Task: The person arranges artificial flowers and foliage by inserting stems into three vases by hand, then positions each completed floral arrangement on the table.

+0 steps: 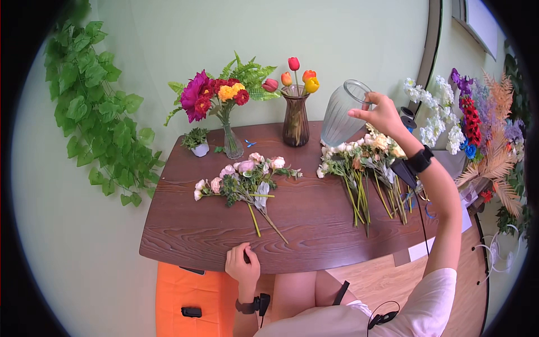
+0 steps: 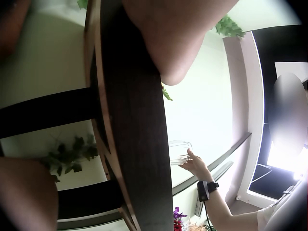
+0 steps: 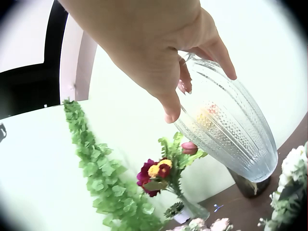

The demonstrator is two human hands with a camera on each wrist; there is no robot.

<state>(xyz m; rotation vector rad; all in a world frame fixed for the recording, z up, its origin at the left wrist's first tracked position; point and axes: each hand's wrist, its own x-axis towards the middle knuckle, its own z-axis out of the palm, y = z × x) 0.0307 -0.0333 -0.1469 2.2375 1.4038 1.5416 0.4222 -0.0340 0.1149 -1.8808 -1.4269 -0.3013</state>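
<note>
My right hand (image 1: 382, 115) grips a clear ribbed glass vase (image 1: 342, 115) near its mouth, thumb on one side and fingers on the other. The vase hangs tilted over the back right of the table, its base toward the lower left in the head view. In the right wrist view the vase (image 3: 231, 125) shows textured glass with nothing inside. Below it lie cut cream and white flowers (image 1: 365, 154) with green stems. My left hand (image 1: 243, 265) rests at the front edge of the table with its fingers loosely curled, holding nothing.
On the dark wooden table (image 1: 191, 224) lies a pink-and-white bunch (image 1: 247, 174). Behind it stand a small potted plant (image 1: 196, 140), a glass vase (image 1: 233, 143) of mixed flowers and a brown vase (image 1: 296, 121) of tulips. More flowers (image 1: 471, 118) stand at the right.
</note>
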